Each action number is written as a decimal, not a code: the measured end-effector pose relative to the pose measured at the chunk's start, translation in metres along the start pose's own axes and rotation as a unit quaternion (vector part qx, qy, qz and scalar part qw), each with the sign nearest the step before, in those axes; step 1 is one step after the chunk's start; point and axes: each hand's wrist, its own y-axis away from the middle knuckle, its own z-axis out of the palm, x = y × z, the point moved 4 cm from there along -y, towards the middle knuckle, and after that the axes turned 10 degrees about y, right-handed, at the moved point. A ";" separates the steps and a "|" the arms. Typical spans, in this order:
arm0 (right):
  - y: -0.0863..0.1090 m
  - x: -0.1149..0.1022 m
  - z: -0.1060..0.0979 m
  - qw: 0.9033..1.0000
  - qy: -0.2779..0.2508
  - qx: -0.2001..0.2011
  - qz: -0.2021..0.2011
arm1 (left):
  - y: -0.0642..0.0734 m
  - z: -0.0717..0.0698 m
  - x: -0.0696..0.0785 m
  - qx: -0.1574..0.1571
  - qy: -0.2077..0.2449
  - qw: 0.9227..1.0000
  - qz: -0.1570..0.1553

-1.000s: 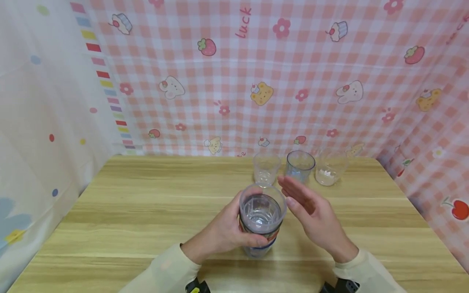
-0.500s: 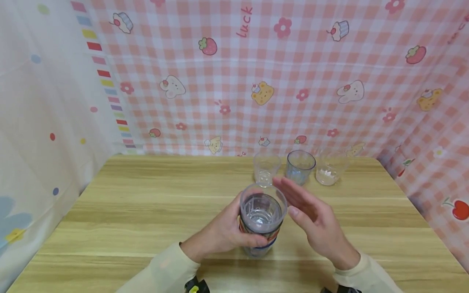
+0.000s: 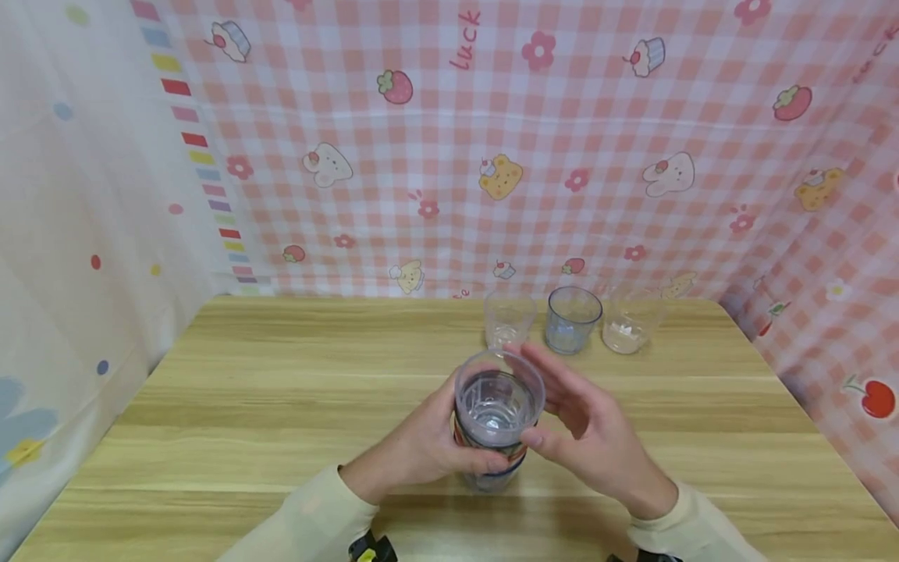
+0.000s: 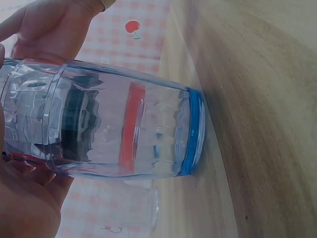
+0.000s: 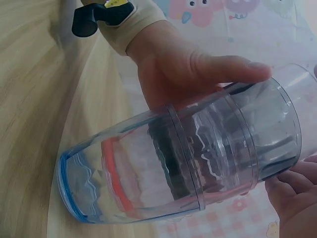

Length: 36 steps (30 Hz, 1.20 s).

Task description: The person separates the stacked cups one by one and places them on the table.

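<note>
Cup stack (image 3: 497,417) is roughly upright at the tabletop (image 3: 295,406); base contact unconfirmed. Left hand (image 3: 435,433) grips its side, thumb across the front. Right hand (image 3: 593,433), thumb and fingers parted, curves beside the top; firm hold not evident. Judged light, stiff, slippery, possibly brittle. Recommended hold: both hands, around the middle, lest layers separate.

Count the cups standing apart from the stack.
3, in a row near the far edge of the table: a clear cup at left, a blue-tinted cup at centre, another clear cup at right. The left hand grips the stack.
</note>
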 end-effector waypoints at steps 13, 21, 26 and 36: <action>-0.003 -0.005 0.008 0.999 0.035 0.015 -0.010 | 0.003 -0.003 0.000 0.002 0.001 1.000 -0.006; -0.004 -0.008 0.008 0.998 0.050 0.024 -0.010 | 0.006 -0.003 -0.001 0.000 0.004 1.000 -0.009; -0.005 -0.010 0.010 0.999 0.045 0.023 -0.014 | 0.008 -0.003 0.000 -0.003 0.014 1.000 -0.012; -0.006 -0.012 0.009 0.998 0.049 0.024 -0.024 | 0.009 -0.003 0.000 0.002 0.015 1.000 -0.015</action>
